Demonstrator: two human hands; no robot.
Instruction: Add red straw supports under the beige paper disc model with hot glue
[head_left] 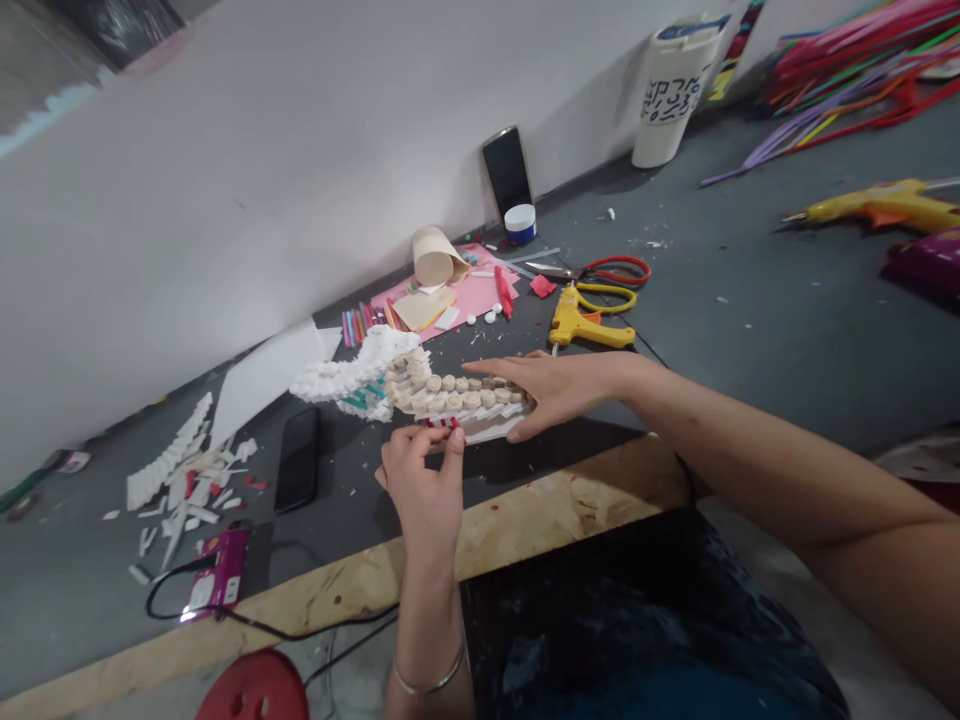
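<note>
Pinching the near edge of a white paper-strip craft model [457, 395] with closed fingertips, the left hand [424, 480] bends at the wrist. The right hand [562, 392] rests open on its end, near the desk's [570, 500] front edge.

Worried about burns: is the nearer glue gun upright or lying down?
Lying down: the glue gun rests on its side on the tabletop.

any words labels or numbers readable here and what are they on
White tub: large dark lettering, too blurred to quote.
Purple box: small white labels, too small to read.
No other readable text shows.
</note>
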